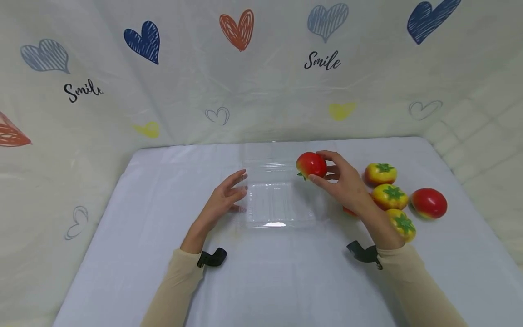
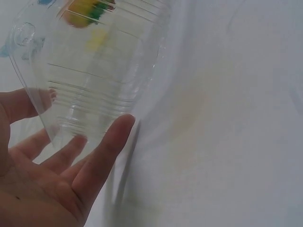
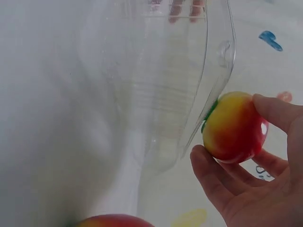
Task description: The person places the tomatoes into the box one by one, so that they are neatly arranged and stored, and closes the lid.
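A clear plastic container [image 1: 282, 204] with its lid raised at the back stands mid-table. My right hand [image 1: 345, 181] pinches a red and yellow toy fruit [image 1: 312, 164] over the container's right side; in the right wrist view the fruit [image 3: 234, 127] is held between thumb and fingers beside the clear rim, its green leaves towards the plastic. At the container's left edge, my left hand [image 1: 220, 200] has its fingers spread. The left wrist view shows that hand [image 2: 61, 184] around the clear wall, fingers relaxed; whether they touch it is hard to tell.
Right of the container lie several toy fruits: yellow ones with green leaves [image 1: 384, 174] [image 1: 388, 197] [image 1: 398, 222], a red one [image 1: 429, 203] farther right, and another partly hidden by my right hand. A white cloth covers the table, and a curtain with hearts [image 1: 261, 91] hangs behind it.
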Demonstrator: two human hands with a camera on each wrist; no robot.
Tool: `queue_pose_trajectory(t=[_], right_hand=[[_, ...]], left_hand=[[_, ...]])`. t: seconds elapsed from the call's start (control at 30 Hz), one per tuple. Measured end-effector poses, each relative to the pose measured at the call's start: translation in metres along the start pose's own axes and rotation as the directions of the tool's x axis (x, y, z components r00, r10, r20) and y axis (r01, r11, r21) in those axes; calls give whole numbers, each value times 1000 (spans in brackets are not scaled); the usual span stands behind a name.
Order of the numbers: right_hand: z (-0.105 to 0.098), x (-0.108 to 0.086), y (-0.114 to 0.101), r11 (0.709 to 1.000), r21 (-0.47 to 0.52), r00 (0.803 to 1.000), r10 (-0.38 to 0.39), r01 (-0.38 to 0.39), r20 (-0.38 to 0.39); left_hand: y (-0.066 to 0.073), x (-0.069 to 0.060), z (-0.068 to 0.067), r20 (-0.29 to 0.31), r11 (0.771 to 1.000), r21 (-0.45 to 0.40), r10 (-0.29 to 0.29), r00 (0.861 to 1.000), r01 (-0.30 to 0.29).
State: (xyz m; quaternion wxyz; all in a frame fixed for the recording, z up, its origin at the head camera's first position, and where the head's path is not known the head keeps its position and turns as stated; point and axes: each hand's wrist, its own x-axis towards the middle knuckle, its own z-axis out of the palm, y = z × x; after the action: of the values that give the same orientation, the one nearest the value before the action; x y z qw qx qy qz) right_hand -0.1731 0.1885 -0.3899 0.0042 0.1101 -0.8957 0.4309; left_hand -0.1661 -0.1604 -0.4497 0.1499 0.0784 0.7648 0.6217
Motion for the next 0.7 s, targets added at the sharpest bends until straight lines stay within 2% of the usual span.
queue_pose_trajectory(t=[0.4, 0.7], right_hand=[[14, 2, -5, 998, 66, 999, -13, 10, 40], [22, 3, -9, 998, 61, 998, -15, 11, 64]], left_hand=[[1, 0, 1, 7, 1000, -17, 1, 1000, -1], [-1, 0, -1, 11, 1000, -27, 8, 1000, -7]])
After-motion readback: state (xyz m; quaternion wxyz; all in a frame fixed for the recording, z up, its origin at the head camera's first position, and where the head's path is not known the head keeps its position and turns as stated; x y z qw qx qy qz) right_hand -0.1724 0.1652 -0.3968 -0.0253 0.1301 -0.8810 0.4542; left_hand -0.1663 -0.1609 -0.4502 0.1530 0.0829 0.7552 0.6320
